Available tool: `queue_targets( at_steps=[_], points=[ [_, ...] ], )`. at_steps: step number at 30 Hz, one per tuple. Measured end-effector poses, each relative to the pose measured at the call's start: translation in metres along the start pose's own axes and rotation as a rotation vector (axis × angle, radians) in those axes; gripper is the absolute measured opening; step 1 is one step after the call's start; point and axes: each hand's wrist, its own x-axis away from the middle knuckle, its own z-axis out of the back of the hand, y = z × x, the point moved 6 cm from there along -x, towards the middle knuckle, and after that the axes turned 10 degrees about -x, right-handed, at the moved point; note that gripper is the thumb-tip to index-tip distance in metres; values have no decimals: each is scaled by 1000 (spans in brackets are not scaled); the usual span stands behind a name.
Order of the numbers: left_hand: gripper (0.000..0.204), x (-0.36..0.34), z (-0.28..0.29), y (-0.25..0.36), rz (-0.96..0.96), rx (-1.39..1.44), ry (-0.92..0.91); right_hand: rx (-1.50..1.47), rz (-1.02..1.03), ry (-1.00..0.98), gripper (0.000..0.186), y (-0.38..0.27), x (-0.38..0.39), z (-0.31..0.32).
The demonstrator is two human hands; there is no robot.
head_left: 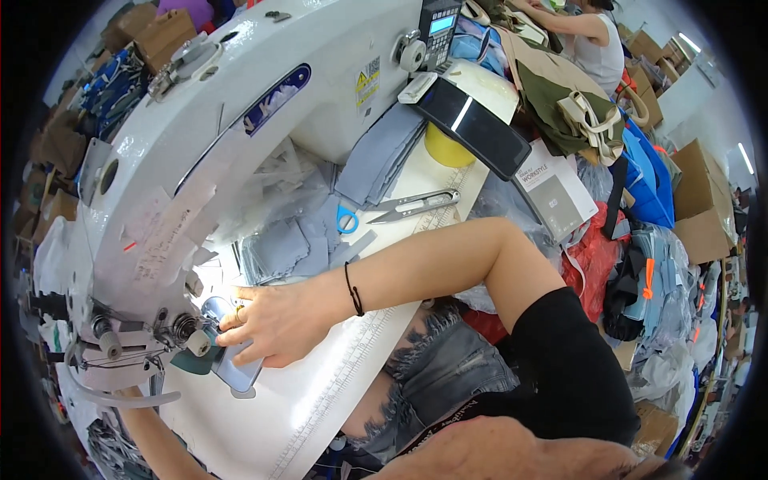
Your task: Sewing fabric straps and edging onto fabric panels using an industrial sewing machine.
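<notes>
A white sewing machine (320, 56) arches over its white table. My right hand (280, 324) rests beside the needle area, fingers apart and slightly bent, pressing on a grey-blue flat piece (238, 370). A dark green scrap (194, 362) lies against that piece, under the machine head. My left hand (132, 394) reaches in behind the machine head, which hides its fingers. Beyond my right forearm lie loose grey fabric pieces (292, 246), metal thread snips (412, 206) and a blue ring-shaped handle (347, 221).
A stack of grey fabric (380, 152) sits near the machine's pillar. A black phone (472, 124) leans above a yellow roll (448, 148). A ruler strip (352, 384) follows the table's front edge. Bags (568, 104) and a white box (556, 192) stand right; another person (592, 40) works beyond.
</notes>
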Motion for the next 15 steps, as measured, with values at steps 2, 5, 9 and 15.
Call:
queue_targets(
  at_steps=[2,5,9,15],
  points=[
    [32,10,6,23,-18,-14,30,21,-6,-7,32,1,3,0],
    [31,27,17,55,-31,-42,47,37,-6,-4,33,-2,-2,-2],
    [31,87,9,62,-73,-61,84,56,7,2,33,-3,0,1],
    [33,98,8,151,-216,82,191,88,-8,-7,34,1,-1,-3]
  ],
)
